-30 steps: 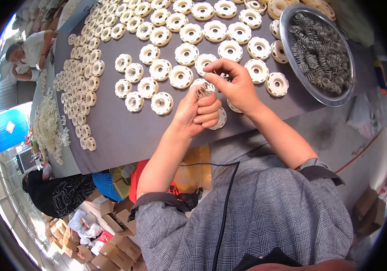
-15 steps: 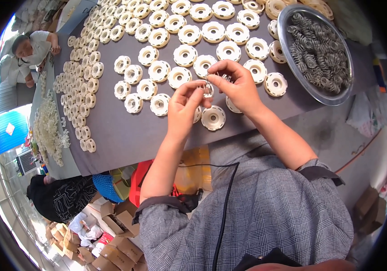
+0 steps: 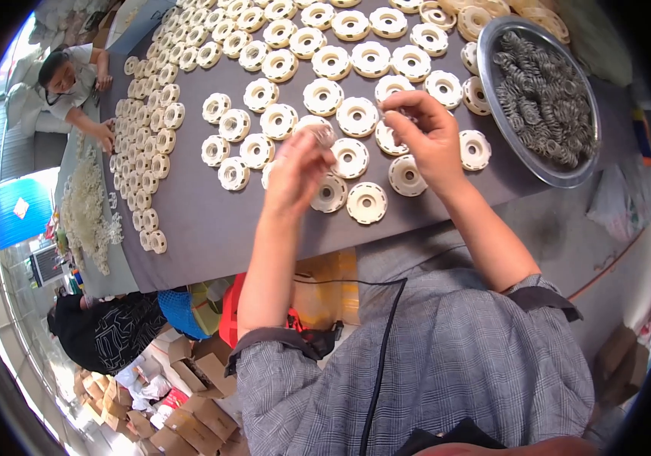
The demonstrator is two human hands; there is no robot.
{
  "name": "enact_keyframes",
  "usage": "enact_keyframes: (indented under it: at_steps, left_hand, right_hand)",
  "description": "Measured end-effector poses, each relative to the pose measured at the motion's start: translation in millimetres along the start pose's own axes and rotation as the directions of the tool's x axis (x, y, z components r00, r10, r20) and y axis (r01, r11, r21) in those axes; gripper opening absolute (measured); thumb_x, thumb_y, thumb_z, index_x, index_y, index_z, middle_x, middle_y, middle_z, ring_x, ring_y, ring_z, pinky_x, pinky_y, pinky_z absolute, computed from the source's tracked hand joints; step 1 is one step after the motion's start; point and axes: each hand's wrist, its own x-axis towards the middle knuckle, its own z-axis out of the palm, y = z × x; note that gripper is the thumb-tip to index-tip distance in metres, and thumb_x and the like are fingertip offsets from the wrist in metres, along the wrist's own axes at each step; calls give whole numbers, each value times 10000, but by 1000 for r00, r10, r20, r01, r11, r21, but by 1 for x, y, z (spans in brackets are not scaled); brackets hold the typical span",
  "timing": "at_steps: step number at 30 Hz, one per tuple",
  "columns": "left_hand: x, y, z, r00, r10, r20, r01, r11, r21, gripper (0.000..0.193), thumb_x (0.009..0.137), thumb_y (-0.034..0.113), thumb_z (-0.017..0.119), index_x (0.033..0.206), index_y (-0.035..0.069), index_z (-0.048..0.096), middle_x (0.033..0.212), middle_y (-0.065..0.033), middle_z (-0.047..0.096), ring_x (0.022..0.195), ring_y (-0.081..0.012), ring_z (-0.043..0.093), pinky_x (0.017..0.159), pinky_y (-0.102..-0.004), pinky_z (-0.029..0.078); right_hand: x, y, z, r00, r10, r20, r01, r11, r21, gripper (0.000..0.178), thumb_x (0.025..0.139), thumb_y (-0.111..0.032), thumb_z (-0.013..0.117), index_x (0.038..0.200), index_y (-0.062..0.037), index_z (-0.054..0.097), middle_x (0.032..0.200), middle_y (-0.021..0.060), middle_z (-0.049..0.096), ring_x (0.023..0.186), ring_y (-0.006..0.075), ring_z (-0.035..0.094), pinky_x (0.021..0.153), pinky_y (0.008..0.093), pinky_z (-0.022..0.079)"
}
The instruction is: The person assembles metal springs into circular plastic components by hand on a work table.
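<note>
Silvery wire, blurred, shows at my left hand's [image 3: 295,171] fingertips; I judge it a spring [image 3: 324,135] pinched there, the thumb hidden. I'd grip lightly, keeping the coil uncrushed and clear of the white wheels [image 3: 350,158] close by on the grey table [image 3: 196,205]. My right hand's [image 3: 433,144] fingers curl round more shiny wire [image 3: 410,117], its shape mostly covered. Each hand partly hides a wheel. Far right, a steel bowl [image 3: 561,179] holds tangled springs [image 3: 542,102].
</note>
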Motion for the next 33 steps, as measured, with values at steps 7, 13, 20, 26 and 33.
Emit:
enact_keyframes:
  at_steps: [7,13,20,26,33]
  left_hand:
    - [65,51,-63,858,494,-138,-389,802,454,305,779,25,560,1081,24,516,914,-86,582,898,-160,559,786,-261,455]
    - [98,54,-92,631,767,113,-183,7,983,278,693,109,665,937,39,553,884,-67,600,837,-200,564,804,-330,403]
    - [94,47,-86,579,800,157,9,-199,980,301,659,190,700,904,71,571,896,-48,552,869,-217,494,845,-355,346]
    - [27,8,31,815,377,440,-550,268,791,415,615,79,727,995,58,561,919,-40,567,797,-136,548,704,-255,412]
    - [18,11,4,864,452,224,-443,468,764,285,701,-19,603,978,40,573,827,3,548,716,-75,496,650,-216,408]
  right_hand:
    - [-4,13,-1,995,99,-8,-99,995,15,99,808,-92,587,899,-54,575,741,-35,544,590,2,440,472,159,351]
    - [0,19,-5,988,150,-26,-149,989,21,109,807,-108,594,900,-53,576,732,-35,540,589,6,441,472,162,354]
    - [4,23,-5,973,231,-27,-229,971,64,123,813,-121,586,914,-53,571,752,-24,564,626,14,480,481,156,370]
    - [3,32,1,920,385,74,-391,886,249,222,815,-171,597,975,-35,523,796,32,603,672,48,543,485,166,417]
    - [-8,26,2,881,470,52,-466,847,256,282,836,-299,563,942,-45,501,829,63,579,673,69,538,463,180,417]
